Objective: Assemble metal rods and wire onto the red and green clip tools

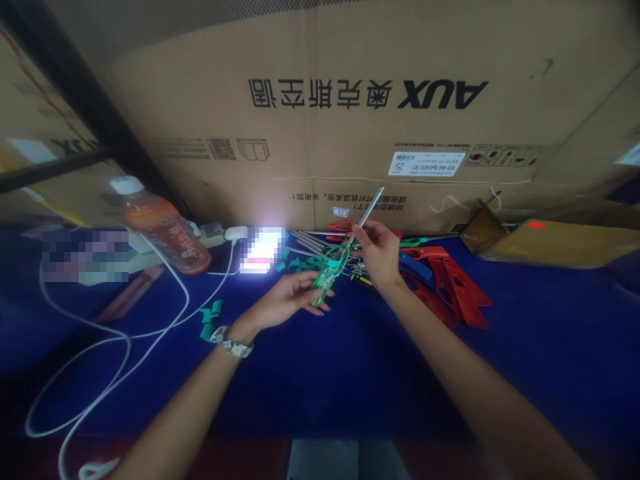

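My left hand (295, 297), a watch on its wrist, is closed on a green circuit board (324, 285) held over the blue table. Thin wires loop off the board's upper end. In my right hand (379, 250), a slim silver metal rod (371, 208) is pinched and slants up to the right; its lower end lies close to the board's top. Whether board and rod are joined is hidden by fingers and wires. Behind my hands lie several grey rods (306, 241) and teal plastic pieces (297, 263). Red plastic shells (453, 283) lie right of my right hand.
An orange drink bottle (167, 230) leans at left near a power strip. White cables (127, 360) loop over the left of the table. A bright screen (261, 251) glows behind. Loose teal clips (207, 320) lie near my left wrist. A large cardboard box (325, 153) walls the back.
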Demonstrator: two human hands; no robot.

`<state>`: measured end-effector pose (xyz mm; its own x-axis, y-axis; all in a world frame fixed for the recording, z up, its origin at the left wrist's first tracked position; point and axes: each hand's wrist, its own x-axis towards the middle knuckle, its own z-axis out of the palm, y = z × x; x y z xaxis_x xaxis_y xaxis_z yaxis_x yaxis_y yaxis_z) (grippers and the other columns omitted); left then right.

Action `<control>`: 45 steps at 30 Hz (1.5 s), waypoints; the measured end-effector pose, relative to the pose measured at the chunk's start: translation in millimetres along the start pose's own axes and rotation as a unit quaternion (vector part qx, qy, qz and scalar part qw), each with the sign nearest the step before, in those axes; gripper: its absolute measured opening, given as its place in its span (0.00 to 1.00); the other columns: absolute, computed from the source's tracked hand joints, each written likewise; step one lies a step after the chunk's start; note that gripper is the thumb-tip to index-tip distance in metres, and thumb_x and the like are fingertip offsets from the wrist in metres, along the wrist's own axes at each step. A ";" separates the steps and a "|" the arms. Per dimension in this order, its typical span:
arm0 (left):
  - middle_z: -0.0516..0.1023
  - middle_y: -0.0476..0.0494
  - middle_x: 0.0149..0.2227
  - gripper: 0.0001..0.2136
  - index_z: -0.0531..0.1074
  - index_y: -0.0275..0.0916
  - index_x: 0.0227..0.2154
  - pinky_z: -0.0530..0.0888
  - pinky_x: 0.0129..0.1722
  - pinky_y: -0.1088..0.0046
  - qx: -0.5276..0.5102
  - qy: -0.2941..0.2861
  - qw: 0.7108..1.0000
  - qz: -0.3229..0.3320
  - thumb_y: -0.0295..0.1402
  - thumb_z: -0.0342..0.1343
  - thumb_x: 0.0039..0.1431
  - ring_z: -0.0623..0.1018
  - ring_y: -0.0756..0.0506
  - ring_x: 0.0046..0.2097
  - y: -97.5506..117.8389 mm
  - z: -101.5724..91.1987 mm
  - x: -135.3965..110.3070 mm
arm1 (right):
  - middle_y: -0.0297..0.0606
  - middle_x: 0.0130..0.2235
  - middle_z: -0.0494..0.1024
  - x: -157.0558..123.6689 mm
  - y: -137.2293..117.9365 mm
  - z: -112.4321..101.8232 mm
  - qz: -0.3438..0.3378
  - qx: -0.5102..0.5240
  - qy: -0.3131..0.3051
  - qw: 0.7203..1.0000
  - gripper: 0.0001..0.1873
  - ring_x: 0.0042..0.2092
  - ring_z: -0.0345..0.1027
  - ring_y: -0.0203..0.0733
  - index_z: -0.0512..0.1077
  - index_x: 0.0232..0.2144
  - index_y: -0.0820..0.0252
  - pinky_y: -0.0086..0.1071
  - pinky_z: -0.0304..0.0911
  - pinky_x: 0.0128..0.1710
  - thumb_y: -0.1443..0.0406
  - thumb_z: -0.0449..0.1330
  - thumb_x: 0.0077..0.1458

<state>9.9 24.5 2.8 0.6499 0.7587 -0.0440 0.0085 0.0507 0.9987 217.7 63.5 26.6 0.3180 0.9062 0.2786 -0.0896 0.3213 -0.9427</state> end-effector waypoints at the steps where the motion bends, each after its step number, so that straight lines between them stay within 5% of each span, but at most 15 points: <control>1: 0.80 0.37 0.46 0.18 0.69 0.35 0.51 0.83 0.39 0.66 0.005 0.001 1.000 0.006 0.36 0.61 0.61 0.84 0.46 0.38 -0.3 -0.2 -0.1 | 0.37 0.31 0.79 0.1 0.1 0.1 0.000 0.000 -0.001 1.000 0.23 0.31 0.74 0.41 0.74 0.36 0.60 0.32 0.72 0.23 0.49 0.68 0.45; 12: 0.79 0.36 0.50 0.14 0.72 0.35 0.49 0.81 0.41 0.68 0.020 -0.010 1.000 0.017 0.36 0.59 0.64 0.84 0.46 0.40 1.7 -3.0 0.5 | 0.35 0.29 0.78 0.8 -1.4 -1.0 -0.003 0.017 0.001 1.000 0.22 0.30 0.75 0.42 0.73 0.37 0.60 0.32 0.71 0.22 0.51 0.68 0.45; 18: 0.82 0.37 0.48 0.24 0.69 0.37 0.56 0.79 0.49 0.64 -0.024 -0.038 0.999 -0.018 0.27 0.66 0.56 0.83 0.43 0.45 4.2 -6.3 -4.6 | 0.35 0.30 0.79 -0.4 -1.9 -0.2 0.000 0.005 0.005 1.000 0.20 0.31 0.74 0.42 0.73 0.36 0.59 0.32 0.71 0.22 0.52 0.67 0.46; 38: 0.83 0.33 0.45 0.23 0.69 0.33 0.57 0.82 0.38 0.67 0.007 -0.020 1.000 -0.019 0.33 0.63 0.61 0.84 0.45 0.35 1.5 -4.0 -4.1 | 0.35 0.31 0.78 1.7 -0.2 -2.2 0.003 0.000 0.000 1.000 0.21 0.30 0.74 0.40 0.73 0.38 0.59 0.33 0.72 0.23 0.51 0.67 0.47; 45: 0.81 0.34 0.50 0.24 0.69 0.36 0.57 0.80 0.45 0.65 -0.011 -0.054 0.998 -0.010 0.30 0.65 0.58 0.84 0.45 0.41 -2.5 -7.7 -3.4 | 0.35 0.30 0.78 2.2 -0.4 -3.1 0.001 0.008 -0.001 1.000 0.21 0.30 0.74 0.41 0.73 0.37 0.60 0.33 0.71 0.22 0.52 0.68 0.46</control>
<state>1.9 26.8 0.2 0.7275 0.6835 -0.0594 0.0062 0.0799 0.9968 221.3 64.6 27.0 0.3167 0.9073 0.2767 -0.1049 0.3235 -0.9404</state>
